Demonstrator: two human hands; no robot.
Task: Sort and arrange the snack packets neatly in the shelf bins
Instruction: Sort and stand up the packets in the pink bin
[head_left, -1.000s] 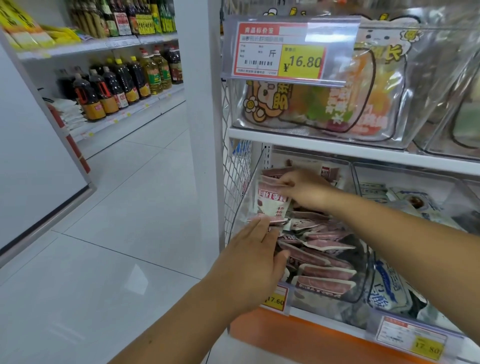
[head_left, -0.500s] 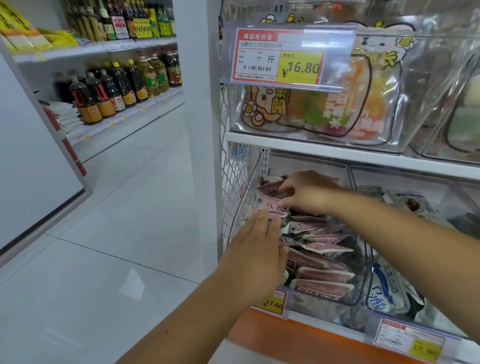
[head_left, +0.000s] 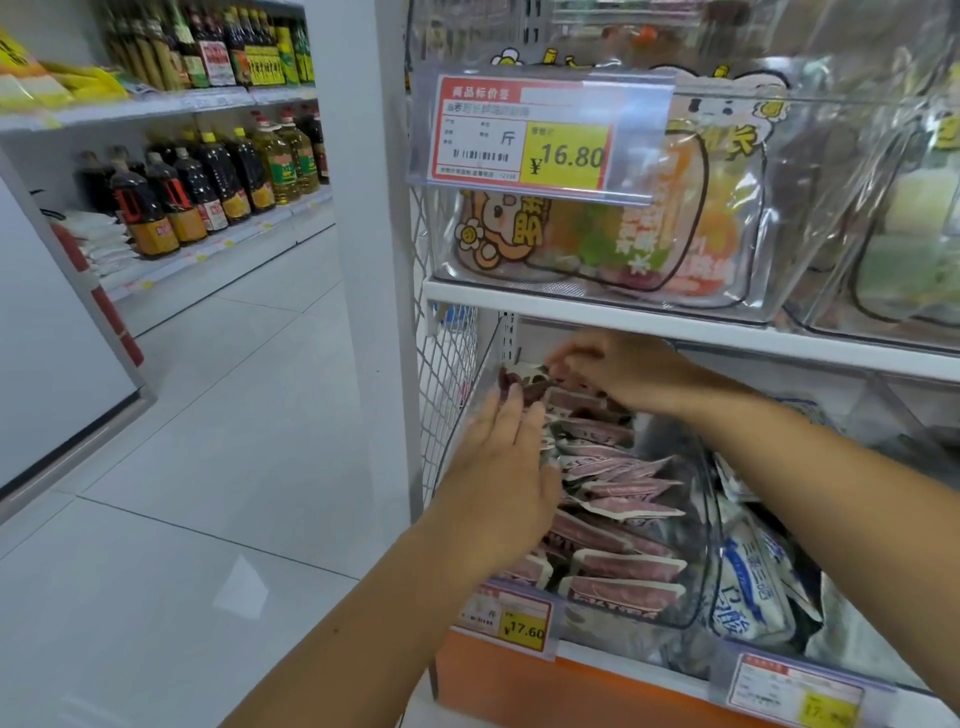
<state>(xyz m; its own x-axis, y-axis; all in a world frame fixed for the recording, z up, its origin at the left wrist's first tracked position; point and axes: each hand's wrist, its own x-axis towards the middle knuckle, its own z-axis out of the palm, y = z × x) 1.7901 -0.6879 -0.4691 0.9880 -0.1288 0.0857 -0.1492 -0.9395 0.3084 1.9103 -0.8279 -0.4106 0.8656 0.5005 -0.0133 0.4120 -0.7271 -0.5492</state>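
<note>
— Both hands have gone deeper. The right hand (head_left: 618, 371) has carried its packet from mid-row to the back edge of the bin (head_left: 698, 582), and the left hand (head_left: 498, 483) has slid up alongside.

— Grips?

— Right fingers curl round the top of the rear packet (head_left: 519, 378); it is blurred, but looks pinched. Left is flat, fingers straight, pressed against the left side of the snack packets (head_left: 623, 488).

— Which step?

— Squaring up this row, I'd judge. Packets toward the front edge lie slanted and overlapping.

— Next?

— Probably seat that packet against the back wall, release it, then work forward with the left palm bracing.
</note>
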